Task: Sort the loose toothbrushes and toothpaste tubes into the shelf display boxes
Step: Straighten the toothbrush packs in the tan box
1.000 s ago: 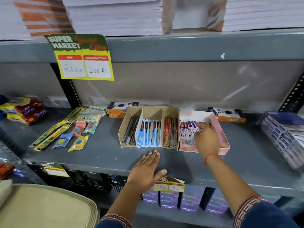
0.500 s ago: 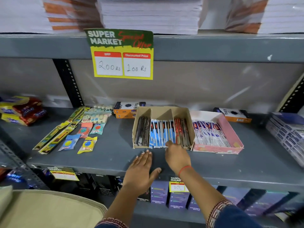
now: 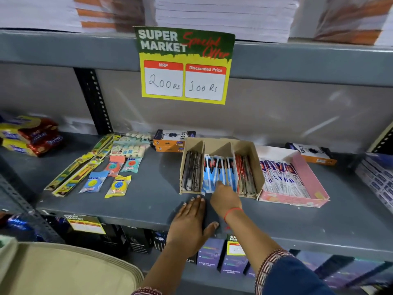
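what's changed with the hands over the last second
The right hand left the pink box and moved left to the blue toothbrush packs in the middle compartment of the cardboard box, fingertips now on their front ends. Whether it has a grip is unclear. The left hand stayed flat on the shelf; both boxes stayed put.

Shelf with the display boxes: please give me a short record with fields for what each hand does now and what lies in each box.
left hand: flat on the shelf, holding nothing
right hand: fingers at the blue packs; grasp unclear
cardboard box: dark, blue and red packs in three compartments
pink box: white-and-blue packs
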Demonstrator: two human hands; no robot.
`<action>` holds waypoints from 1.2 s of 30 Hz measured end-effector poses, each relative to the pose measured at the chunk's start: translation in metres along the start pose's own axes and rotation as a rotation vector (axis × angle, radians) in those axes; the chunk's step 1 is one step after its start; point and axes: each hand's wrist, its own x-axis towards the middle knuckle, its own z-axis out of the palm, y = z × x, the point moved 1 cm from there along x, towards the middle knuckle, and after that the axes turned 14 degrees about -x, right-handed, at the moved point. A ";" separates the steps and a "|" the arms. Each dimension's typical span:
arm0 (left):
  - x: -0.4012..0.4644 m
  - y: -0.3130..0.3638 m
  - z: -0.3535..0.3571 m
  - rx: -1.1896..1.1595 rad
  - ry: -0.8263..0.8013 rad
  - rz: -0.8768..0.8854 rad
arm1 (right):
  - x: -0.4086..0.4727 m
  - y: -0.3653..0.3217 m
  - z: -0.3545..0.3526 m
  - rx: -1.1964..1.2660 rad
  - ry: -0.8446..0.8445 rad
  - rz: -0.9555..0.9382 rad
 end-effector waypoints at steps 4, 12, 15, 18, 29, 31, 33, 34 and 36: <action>0.000 0.000 -0.001 0.022 -0.025 -0.005 | 0.005 0.006 -0.002 -0.034 -0.011 0.011; 0.000 0.001 0.000 0.046 -0.019 -0.011 | 0.013 0.004 -0.004 -0.196 0.048 -0.037; 0.000 0.003 -0.001 0.042 -0.019 -0.015 | 0.016 0.004 -0.005 -0.277 0.076 -0.066; 0.000 0.003 -0.002 0.044 -0.029 -0.017 | 0.016 0.002 -0.006 -0.336 0.091 -0.081; 0.000 0.002 -0.001 0.038 -0.020 -0.022 | 0.012 0.008 -0.003 -0.316 0.121 -0.093; 0.000 0.002 -0.001 0.033 -0.017 -0.022 | 0.011 0.008 -0.003 -0.313 0.128 -0.107; 0.000 0.002 -0.001 0.031 -0.020 -0.022 | 0.009 0.009 -0.003 -0.311 0.140 -0.116; 0.000 0.003 -0.001 0.031 -0.020 -0.022 | 0.009 0.010 -0.004 -0.309 0.147 -0.117; 0.000 0.002 -0.001 0.031 -0.026 -0.021 | 0.008 0.009 -0.004 -0.300 0.151 -0.117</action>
